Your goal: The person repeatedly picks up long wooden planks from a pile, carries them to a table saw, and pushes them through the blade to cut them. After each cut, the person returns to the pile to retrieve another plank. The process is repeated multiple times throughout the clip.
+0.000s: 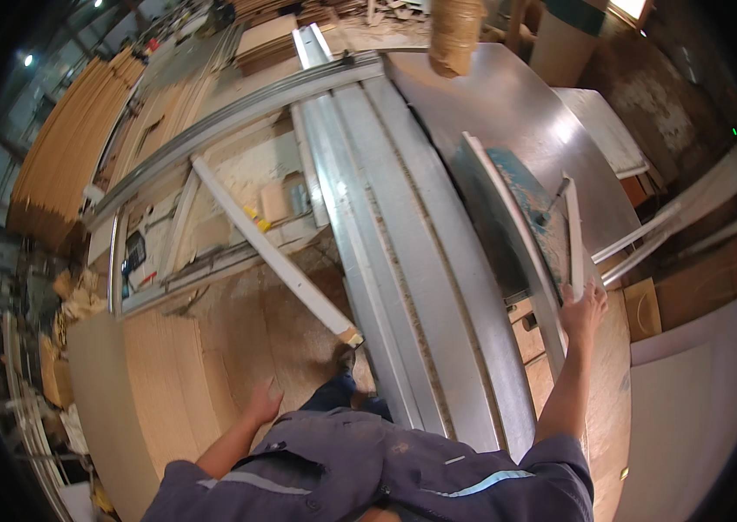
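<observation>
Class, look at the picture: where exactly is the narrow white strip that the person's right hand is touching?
In the head view, right of centre: the narrow white strip lies on the saw table, beside the blue guard, its near end under the right hand.

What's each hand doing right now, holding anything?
Left hand: open, empty, hanging beside the stacked boards.
Right hand: on the near end of a narrow white strip on the saw table; grip cannot be told.

Head-high fisheye, downward over saw table (rim probably warped)
</observation>
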Available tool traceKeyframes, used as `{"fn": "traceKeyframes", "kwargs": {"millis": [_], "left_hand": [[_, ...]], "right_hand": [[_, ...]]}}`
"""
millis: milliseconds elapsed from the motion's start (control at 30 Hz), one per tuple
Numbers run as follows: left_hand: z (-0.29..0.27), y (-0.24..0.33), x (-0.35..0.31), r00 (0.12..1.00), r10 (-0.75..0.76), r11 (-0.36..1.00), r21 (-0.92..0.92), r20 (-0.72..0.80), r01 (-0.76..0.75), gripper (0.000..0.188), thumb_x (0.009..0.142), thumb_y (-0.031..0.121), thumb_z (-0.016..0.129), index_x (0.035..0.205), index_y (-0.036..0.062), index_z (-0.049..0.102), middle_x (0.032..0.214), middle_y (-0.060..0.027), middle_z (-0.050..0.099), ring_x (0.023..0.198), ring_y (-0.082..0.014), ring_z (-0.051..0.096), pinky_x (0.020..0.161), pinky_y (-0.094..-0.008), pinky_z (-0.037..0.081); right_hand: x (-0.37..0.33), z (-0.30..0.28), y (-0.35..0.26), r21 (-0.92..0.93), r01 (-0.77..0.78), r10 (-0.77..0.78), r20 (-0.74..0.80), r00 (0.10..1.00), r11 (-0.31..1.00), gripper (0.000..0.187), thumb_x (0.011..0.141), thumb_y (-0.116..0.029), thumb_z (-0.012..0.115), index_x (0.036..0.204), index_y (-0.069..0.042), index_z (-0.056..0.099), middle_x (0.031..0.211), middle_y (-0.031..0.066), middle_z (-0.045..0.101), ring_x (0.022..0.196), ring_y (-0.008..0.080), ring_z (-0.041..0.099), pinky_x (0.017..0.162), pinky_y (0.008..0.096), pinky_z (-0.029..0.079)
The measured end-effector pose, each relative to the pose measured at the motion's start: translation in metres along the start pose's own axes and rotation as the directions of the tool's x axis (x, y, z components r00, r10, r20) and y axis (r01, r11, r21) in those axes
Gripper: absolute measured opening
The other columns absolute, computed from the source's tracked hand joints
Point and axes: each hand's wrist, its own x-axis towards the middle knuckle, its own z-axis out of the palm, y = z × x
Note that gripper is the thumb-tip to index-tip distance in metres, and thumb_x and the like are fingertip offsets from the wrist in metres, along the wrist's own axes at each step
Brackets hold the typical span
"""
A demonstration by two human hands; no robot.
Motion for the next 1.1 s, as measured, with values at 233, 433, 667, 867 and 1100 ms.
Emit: {"fn": "traceKeyframes", "kwargs": {"millis": [233, 433, 667, 867, 1100], "left_hand": [[-0.049, 0.077, 0.076, 0.955, 0.117, 0.947, -0.26, -0.273, -0.191, 0.055, 0.091, 0.027, 0.065, 0.138, 0.0003, 0.053, 0.124, -0.0246, 0.061, 0.115, -0.0424, 0.057, 0.101, -0.0446, 0.045], [-0.114, 0.128, 0.185, 0.732, 0.404, 0.863, -0.038, -0.549, -0.505, 0.055, 0.09, 0.024, 0.068, 0.138, 0.0025, 0.053, 0.131, -0.0201, 0.056, 0.124, -0.0395, 0.051, 0.106, -0.0463, 0.041], [-0.153, 0.143, 0.309, 0.587, 0.737, 0.666, 0.212, -0.335, -0.715, 0.049, 0.09, 0.034, 0.067, 0.132, 0.009, 0.059, 0.134, -0.0122, 0.053, 0.132, -0.0327, 0.044, 0.117, -0.0497, 0.028], [-0.152, 0.129, 0.334, 0.612, 0.72, 0.674, 0.123, -0.327, -0.728, 0.017, 0.082, 0.024, 0.065, 0.091, 0.0102, 0.067, 0.101, -0.0097, 0.063, 0.109, -0.0302, 0.057, 0.113, -0.0496, 0.031], [-0.154, 0.129, 0.337, 0.577, 0.742, 0.642, 0.114, -0.341, -0.758, 0.01, 0.077, 0.02, 0.065, 0.079, 0.0107, 0.065, 0.093, -0.0089, 0.063, 0.101, -0.0308, 0.058, 0.109, -0.0499, 0.034]], "right_hand": [[-0.101, 0.005, -0.051, 0.46, 0.227, -0.317, 0.129, 0.94, 0.859, 0.031, 0.091, -0.012, 0.068, 0.119, 0.002, 0.063, 0.098, 0.0193, 0.062, 0.087, 0.0317, 0.062, 0.071, 0.0414, 0.052], [-0.235, 0.026, -0.159, 0.534, 0.282, -0.474, 0.264, 0.84, 0.797, 0.053, 0.084, -0.021, 0.078, 0.13, -0.002, 0.058, 0.1, 0.0156, 0.062, 0.086, 0.0271, 0.063, 0.074, 0.0388, 0.054], [-0.283, 0.021, -0.278, 0.382, 0.397, -0.543, 0.448, 0.71, 0.834, 0.088, 0.073, -0.041, 0.085, 0.145, -0.008, 0.046, 0.138, 0.0168, 0.045, 0.123, 0.0391, 0.044, 0.106, 0.0474, 0.039], [-0.283, 0.054, -0.329, 0.267, 0.522, -0.581, 0.478, 0.658, 0.81, 0.078, 0.082, -0.042, 0.077, 0.146, -0.012, 0.045, 0.135, 0.0107, 0.05, 0.123, 0.0333, 0.047, 0.104, 0.0473, 0.037], [-0.277, 0.089, -0.338, 0.348, 0.56, -0.658, 0.442, 0.61, 0.752, 0.068, 0.084, -0.028, 0.074, 0.142, -0.005, 0.046, 0.13, 0.0118, 0.053, 0.117, 0.0341, 0.049, 0.098, 0.0462, 0.041]]}}
